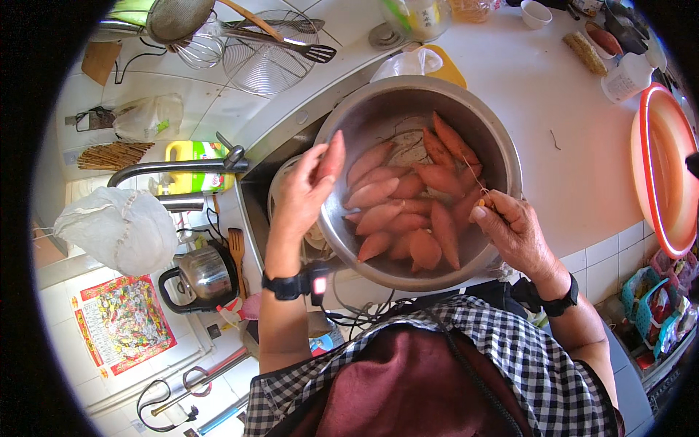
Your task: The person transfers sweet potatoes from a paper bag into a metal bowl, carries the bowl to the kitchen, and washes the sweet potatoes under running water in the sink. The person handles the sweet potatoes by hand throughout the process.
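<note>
A big round stainless steel basin [418, 87] stands in front of me, holding water and many red-skinned sweet potatoes [382, 214]. My left hand [300, 194] is over the basin's left rim, its fingers wrapped around one sweet potato [331, 158] held upright with the tip showing. At the right rim my right hand [510, 226] pinches a thin root strand [475, 175] between thumb and fingers. A small orange bit [481, 202] shows at its thumb tip. Fine loose roots and dirt lie at the basin's bottom.
A sink edge [254, 224] and a metal faucet [175, 165] lie to the left, near an electric kettle [205, 276]. The white countertop [524, 82] extends right to a red-rimmed plastic basin [650, 180]. Behind the steel basin sits a yellow board [450, 65] with a plastic bag [407, 64].
</note>
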`<state>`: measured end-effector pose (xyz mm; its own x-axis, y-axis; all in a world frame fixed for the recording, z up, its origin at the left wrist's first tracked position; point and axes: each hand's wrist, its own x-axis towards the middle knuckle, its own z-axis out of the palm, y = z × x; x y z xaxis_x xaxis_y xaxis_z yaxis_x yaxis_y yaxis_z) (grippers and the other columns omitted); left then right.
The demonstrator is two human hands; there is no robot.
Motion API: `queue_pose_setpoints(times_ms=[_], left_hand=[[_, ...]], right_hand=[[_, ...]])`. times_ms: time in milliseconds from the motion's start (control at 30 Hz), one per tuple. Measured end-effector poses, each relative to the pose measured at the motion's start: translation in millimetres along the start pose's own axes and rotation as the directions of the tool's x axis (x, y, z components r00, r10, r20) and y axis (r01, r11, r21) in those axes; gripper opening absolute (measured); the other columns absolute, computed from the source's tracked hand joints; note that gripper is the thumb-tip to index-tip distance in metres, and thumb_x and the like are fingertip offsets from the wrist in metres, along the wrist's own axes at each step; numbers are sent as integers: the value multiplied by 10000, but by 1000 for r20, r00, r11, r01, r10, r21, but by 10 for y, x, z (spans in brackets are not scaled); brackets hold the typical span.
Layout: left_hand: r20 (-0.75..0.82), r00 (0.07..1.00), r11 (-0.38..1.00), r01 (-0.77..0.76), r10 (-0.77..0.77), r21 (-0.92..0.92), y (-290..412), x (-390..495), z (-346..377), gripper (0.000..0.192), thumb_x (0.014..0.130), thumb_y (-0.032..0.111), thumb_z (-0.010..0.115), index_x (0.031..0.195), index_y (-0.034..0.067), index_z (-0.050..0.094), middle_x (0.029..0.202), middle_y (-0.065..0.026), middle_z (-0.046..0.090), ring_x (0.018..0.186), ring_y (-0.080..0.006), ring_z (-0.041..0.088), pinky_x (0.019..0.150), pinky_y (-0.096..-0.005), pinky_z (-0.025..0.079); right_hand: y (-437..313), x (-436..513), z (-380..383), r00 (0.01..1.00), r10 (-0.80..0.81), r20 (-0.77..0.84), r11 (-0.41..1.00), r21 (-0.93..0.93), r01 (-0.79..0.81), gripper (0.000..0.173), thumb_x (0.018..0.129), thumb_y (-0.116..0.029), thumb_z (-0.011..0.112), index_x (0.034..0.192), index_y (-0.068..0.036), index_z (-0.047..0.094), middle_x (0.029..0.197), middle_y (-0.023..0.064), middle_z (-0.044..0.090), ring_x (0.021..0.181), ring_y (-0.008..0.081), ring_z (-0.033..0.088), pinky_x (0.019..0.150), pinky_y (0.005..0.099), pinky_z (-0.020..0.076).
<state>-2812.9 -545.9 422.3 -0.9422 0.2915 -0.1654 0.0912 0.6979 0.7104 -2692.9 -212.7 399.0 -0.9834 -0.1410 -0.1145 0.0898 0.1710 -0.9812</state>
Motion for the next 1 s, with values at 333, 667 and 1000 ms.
queue_pose_setpoints(times_ms=[333, 667, 1000], left_hand=[[144, 979, 989, 145, -145, 9, 107, -400, -284, 417, 770, 11, 673, 1186, 29, 641, 1022, -80, 681, 935, -152, 638, 871, -292, 498], [155, 976, 963, -183, 154, 196, 197, 306, 185, 192, 819, 130, 697, 977, 21, 685, 887, -95, 653, 789, -247, 636, 717, -337, 496], [145, 848, 646, -489, 510, 586, 244, 1157, 1250, 281, 790, 27, 572, 1036, 109, 681, 917, -154, 675, 848, -372, 665, 727, -464, 553]], right_hand=[[-42, 22, -10, 999, 32, 34, 999, -9, -32, 196, 968, -176, 591, 877, -2, 588, 720, 134, 580, 646, 207, 550, 602, 346, 453], [14, 6, 6, 1000, -21, 4, 1000, 5, 21, 217, 991, -190, 574, 856, -20, 587, 654, -12, 491, 604, 62, 447, 533, 248, 377], [-24, 21, -47, 996, -89, 32, 995, -41, 90, 227, 961, -195, 613, 866, 5, 558, 744, 183, 566, 688, 347, 586, 628, 391, 458]])
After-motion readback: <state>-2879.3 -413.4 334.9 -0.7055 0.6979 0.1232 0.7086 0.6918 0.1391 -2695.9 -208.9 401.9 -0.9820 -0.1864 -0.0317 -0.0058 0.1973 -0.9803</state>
